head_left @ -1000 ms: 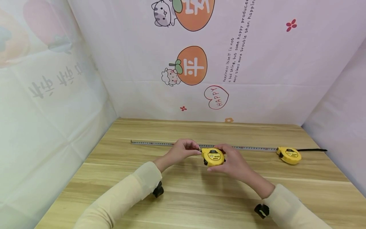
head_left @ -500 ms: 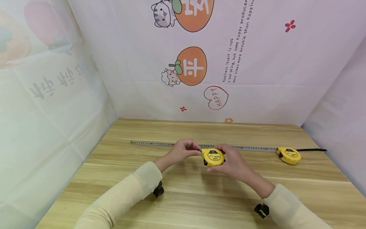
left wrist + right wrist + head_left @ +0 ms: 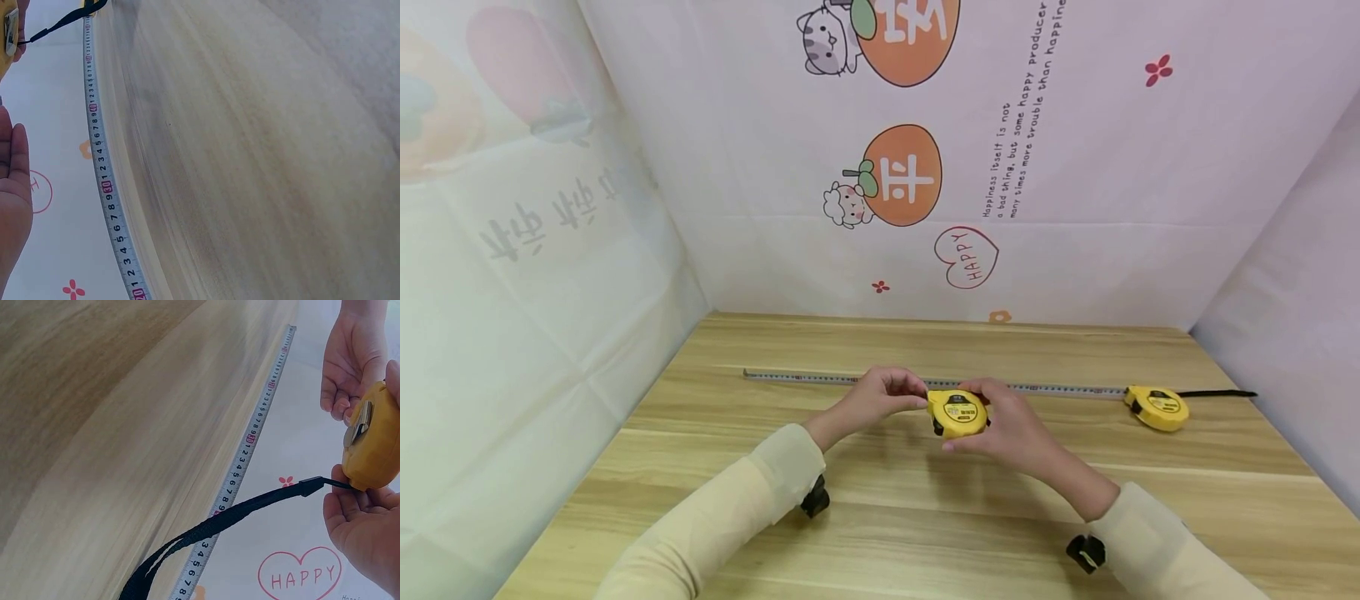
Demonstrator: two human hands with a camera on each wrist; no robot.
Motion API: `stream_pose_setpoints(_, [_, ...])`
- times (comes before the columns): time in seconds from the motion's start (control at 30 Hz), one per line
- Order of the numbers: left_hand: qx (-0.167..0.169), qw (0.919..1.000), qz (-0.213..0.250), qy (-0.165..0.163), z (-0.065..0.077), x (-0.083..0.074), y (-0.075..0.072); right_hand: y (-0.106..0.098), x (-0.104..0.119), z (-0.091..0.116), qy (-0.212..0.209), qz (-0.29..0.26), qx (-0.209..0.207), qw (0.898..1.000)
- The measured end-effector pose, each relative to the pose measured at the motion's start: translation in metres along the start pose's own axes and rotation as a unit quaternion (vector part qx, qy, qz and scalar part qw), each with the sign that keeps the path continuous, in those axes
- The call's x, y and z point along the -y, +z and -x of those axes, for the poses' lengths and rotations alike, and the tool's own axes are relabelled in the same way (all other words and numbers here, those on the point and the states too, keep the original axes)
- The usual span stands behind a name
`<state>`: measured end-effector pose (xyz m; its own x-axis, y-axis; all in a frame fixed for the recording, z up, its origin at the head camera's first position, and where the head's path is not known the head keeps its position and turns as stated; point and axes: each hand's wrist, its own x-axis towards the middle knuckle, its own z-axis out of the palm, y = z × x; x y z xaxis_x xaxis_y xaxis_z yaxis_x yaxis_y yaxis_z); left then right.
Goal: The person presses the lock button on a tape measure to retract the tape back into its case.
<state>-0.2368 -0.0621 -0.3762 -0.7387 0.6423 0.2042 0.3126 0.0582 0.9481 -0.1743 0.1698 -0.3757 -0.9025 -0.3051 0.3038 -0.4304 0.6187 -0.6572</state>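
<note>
In the head view my right hand [image 3: 1011,425] grips a yellow tape measure [image 3: 958,414] around its case, thumb below and fingers at the back. My left hand [image 3: 887,390] pinches at the front corner of that case, where the blade's end comes out. From the right wrist camera, the case [image 3: 375,437] shows its metal belt clip [image 3: 359,425] and a black wrist strap [image 3: 231,519] hanging from it. Behind both hands, a second yellow tape measure [image 3: 1157,407] lies on the table with its blade [image 3: 805,377] drawn out in a long straight line to the left.
A black strap [image 3: 1217,392] trails right from the second tape measure. The wood-grain table [image 3: 880,533] meets a printed white cloth [image 3: 760,267] at the back, and pale cloth walls stand on both sides. Black wrist cameras [image 3: 815,497] sit under the sleeves.
</note>
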Motion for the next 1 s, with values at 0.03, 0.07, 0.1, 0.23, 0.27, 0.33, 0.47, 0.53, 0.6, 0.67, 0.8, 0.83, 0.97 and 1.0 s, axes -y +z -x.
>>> stream_pose_setpoints(0.03, [0.001, 1.0, 0.001, -0.001, 0.0, 0.0, 0.0, 0.0, 0.0, 0.0, -0.002, 0.0, -0.001, 1.0])
stream_pose_setpoints(0.07, [0.003, 1.0, 0.002, -0.002, 0.0, 0.001, 0.0, 0.001, -0.001, 0.0, -0.003, -0.001, -0.001, 1.0])
stream_pose_setpoints(0.1, [0.004, 1.0, 0.003, -0.005, -0.001, 0.003, -0.001, 0.001, -0.001, 0.0, -0.005, 0.0, -0.002, 1.0])
stream_pose_setpoints(0.23, [0.006, 0.9999, 0.008, -0.014, -0.005, 0.015, -0.003, 0.002, -0.002, 0.0, -0.007, -0.001, -0.004, 1.0])
stream_pose_setpoints(0.27, [0.007, 0.9998, 0.01, -0.016, -0.007, 0.019, -0.003, 0.002, -0.002, 0.0, -0.006, -0.002, -0.004, 1.0])
stream_pose_setpoints(0.33, [0.007, 0.9997, 0.013, -0.017, -0.007, 0.023, -0.004, 0.002, -0.001, 0.0, -0.004, -0.002, -0.004, 1.0])
stream_pose_setpoints(0.47, [0.006, 0.9997, 0.013, -0.019, -0.007, 0.025, -0.004, 0.002, -0.001, -0.001, 0.004, -0.006, -0.001, 1.0])
stream_pose_setpoints(0.53, [0.005, 0.9998, 0.007, -0.019, -0.007, 0.024, -0.004, 0.001, 0.0, -0.001, 0.008, -0.007, 0.001, 1.0])
stream_pose_setpoints(0.6, [0.005, 0.9998, 0.0, -0.017, -0.007, 0.024, -0.005, 0.001, 0.0, -0.001, 0.009, -0.009, 0.001, 1.0])
stream_pose_setpoints(0.67, [0.007, 0.9999, -0.004, -0.015, -0.006, 0.023, -0.005, 0.001, 0.0, -0.001, 0.01, -0.011, 0.0, 1.0])
stream_pose_setpoints(0.8, [0.011, 0.9998, -0.012, -0.007, -0.005, 0.023, -0.006, 0.001, 0.0, 0.0, 0.009, -0.009, -0.003, 1.0])
stream_pose_setpoints(0.83, [0.012, 0.9998, -0.017, -0.004, -0.005, 0.023, -0.007, 0.001, -0.001, 0.0, 0.009, -0.009, -0.004, 1.0])
stream_pose_setpoints(0.97, [0.022, 0.9986, -0.046, 0.011, -0.005, 0.023, -0.008, 0.001, -0.001, -0.001, 0.007, -0.006, -0.007, 1.0])
stream_pose_setpoints(1.0, [0.024, 0.9981, -0.054, 0.015, -0.005, 0.022, -0.008, 0.001, -0.001, -0.001, 0.007, -0.005, -0.008, 1.0])
